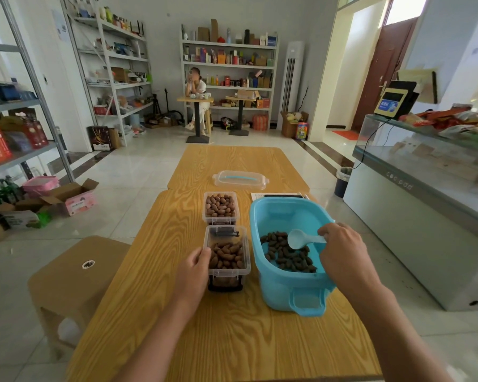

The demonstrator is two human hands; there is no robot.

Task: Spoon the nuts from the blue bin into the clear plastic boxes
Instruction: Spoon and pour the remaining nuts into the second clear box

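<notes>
Loose brown nuts (pixel 289 257) heaped toward the near end of the blue bin (pixel 276 285): hard, dry, light, likely to roll and spill off a shallow scoop, so best lifted level and in small loads. White plastic spoon (pixel 301 239) probably stiff and nearly weightless, pinched at the handle's end by the right hand (pixel 342 249), fingers curled round it, bowl hovering just above the nuts and looking empty. Near clear plastic box (pixel 226 252) partly filled, just left of the bin, steadied at its left wall by the left hand (pixel 195 267), thumb hooked over the rim, fingers hidden behind. Thin-walled, light, apt to slide on the wooden table (pixel 204 326) unless held. Far clear plastic box (pixel 220 206) heaped full, just beyond the near one.
</notes>
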